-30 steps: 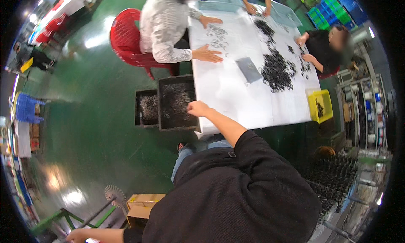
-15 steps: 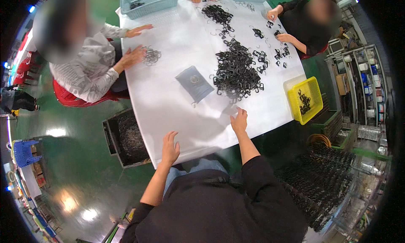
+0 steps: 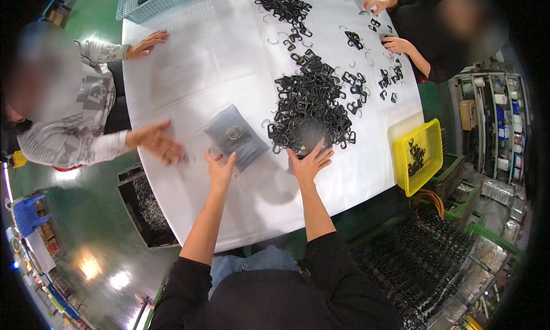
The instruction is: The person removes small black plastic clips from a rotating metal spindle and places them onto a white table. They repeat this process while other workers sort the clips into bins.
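The right hand (image 3: 310, 161) lies with fingers spread on the near edge of the black clip pile (image 3: 309, 109), seemingly raking it closer, while the left hand (image 3: 220, 169), fingers loosely open, touches the grey pouch (image 3: 238, 138) left of that pile.

Single head-worn fisheye view, steeply down over the white table (image 3: 189, 89), close.

My wearer: black long-sleeved top, sleeves pushed to the elbows, blue jeans at 6 o'clock; left hand (image 3: 220, 168) and right hand (image 3: 310, 161) bare
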